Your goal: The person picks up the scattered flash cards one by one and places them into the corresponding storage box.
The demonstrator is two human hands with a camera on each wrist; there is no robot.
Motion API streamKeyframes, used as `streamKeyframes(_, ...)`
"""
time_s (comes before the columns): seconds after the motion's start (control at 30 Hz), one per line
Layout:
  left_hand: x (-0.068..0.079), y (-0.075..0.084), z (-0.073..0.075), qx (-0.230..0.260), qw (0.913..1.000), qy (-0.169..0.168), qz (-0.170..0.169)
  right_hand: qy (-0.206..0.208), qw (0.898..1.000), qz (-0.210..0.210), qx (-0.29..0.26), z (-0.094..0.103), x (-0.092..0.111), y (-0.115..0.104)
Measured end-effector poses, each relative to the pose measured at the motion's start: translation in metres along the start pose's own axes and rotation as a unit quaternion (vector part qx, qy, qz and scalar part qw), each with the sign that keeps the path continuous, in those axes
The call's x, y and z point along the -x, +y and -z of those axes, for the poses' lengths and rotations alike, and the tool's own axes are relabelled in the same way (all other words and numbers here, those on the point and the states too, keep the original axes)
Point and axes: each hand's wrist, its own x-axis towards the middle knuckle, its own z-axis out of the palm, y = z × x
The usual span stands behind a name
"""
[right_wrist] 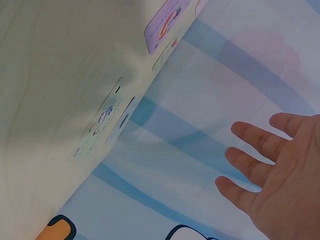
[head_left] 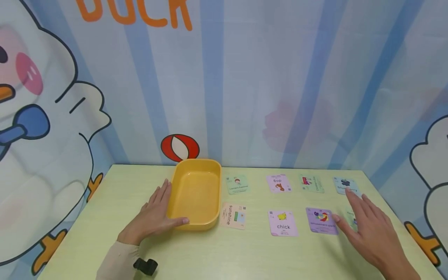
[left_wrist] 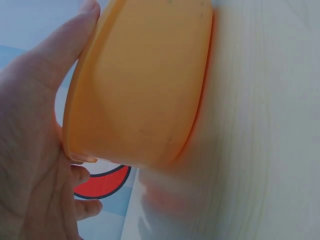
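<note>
Yellow tray (head_left: 195, 190) at desk's far edge, left of centre; left hand on it

Left hand (head_left: 152, 216) is touching, not clenched: fingers fairly straight along the tray's left side, thumb at the near left corner. Finger pads hidden in head view; left wrist view crops part of the tray at the top. Black device (head_left: 146, 266) at that cuff, too dark for detail.

Right hand (head_left: 374, 233) released, fingers spread, above the desk (head_left: 245, 256) toward its right edge. Right wrist view shows it apart from the cards. From the head, index fingertip covers a bit of the blueberry card (head_left: 343, 182) near the far right corner; thumb tip overlaps the right side of the amusement park card (head_left: 319, 217). Half-hidden green card (head_left: 351, 218) sits behind the hand, wording unreadable.

Far edge row, from the tray rightward: Lantern Festival card (head_left: 237, 184), dog card (head_left: 279, 183) upside down, red-picture card (head_left: 311, 183) with blurred title, then blueberry. Nearer row: sunshine card (head_left: 233, 216) sideways beside the tray, chick card (head_left: 283, 224). Fine print illegible. Desk's near edge out of frame; backdrop (head_left: 245, 77) lettering cropped at top.
</note>
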Motion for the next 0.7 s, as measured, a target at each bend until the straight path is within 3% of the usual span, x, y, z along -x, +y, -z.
streamKeyframes(0.7,-0.003,-0.001,-0.003,-0.003,1.0,-0.005,-0.001,-0.008,1.0,0.001,0.022,-0.005,-0.014,0.032)
